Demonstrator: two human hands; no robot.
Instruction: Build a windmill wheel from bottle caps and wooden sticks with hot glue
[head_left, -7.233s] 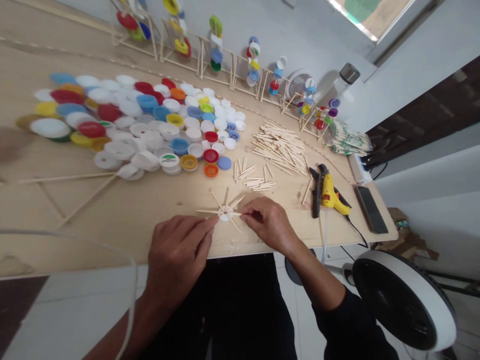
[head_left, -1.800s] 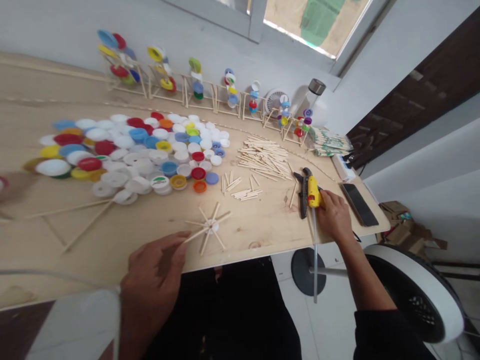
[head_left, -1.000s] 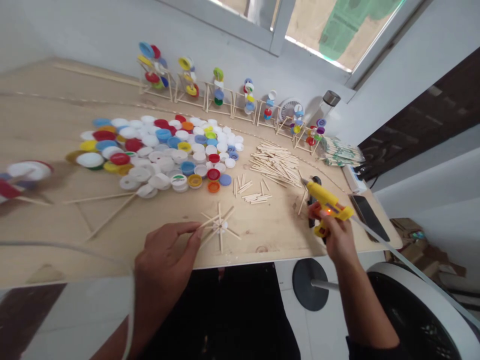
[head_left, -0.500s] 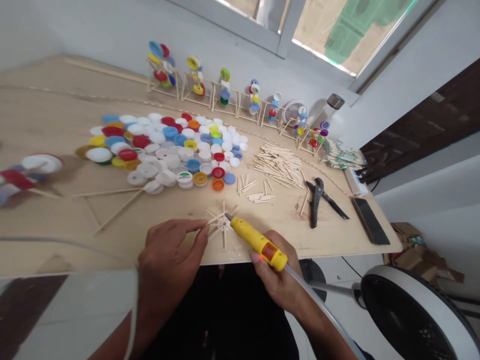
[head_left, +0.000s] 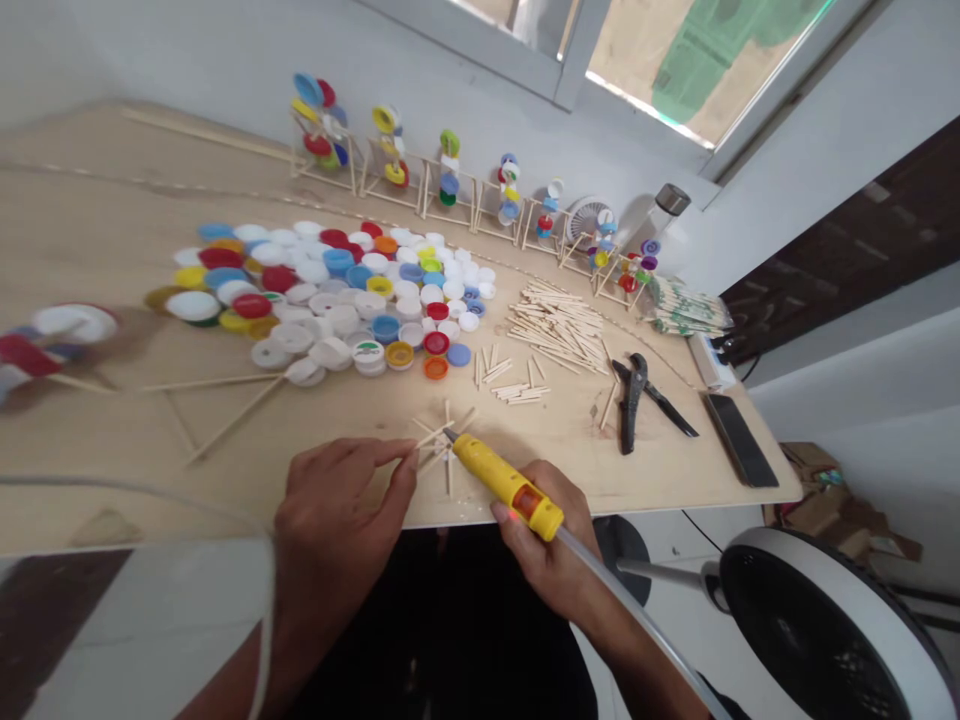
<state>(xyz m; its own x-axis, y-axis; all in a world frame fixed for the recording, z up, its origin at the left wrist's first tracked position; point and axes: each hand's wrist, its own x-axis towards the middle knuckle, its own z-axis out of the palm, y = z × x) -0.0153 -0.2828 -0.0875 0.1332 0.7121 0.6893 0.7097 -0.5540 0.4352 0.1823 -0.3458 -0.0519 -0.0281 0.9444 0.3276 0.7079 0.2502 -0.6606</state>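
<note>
My left hand [head_left: 341, 515] pinches the end of a short wooden stick [head_left: 429, 438] between thumb and forefinger. That stick lies across a star of small wooden sticks [head_left: 450, 478] near the table's front edge, with some white material at its middle. In my right hand [head_left: 551, 550] is a yellow hot glue gun [head_left: 495, 472], gripped from below, a small red light glowing near my thumb. Its dark nozzle points left at the star's centre, at the pinched stick; whether it touches cannot be made out. A long translucent glue stick [head_left: 637, 605] runs out of the gun's back.
Coloured bottle caps [head_left: 337, 320] spread beyond my left hand. Loose sticks [head_left: 555, 325], black-handled cutters [head_left: 634, 405] and a phone [head_left: 739, 440] lie rightward. Cap-and-stick wheels on frames [head_left: 448, 185] line the wall. A white cable [head_left: 187, 490] crosses left; a fan [head_left: 825, 630] stands right.
The glue gun has shifted slightly left, bringing its nozzle further over the star's centre. My left hand keeps its pinch on the stick, nearly still.
</note>
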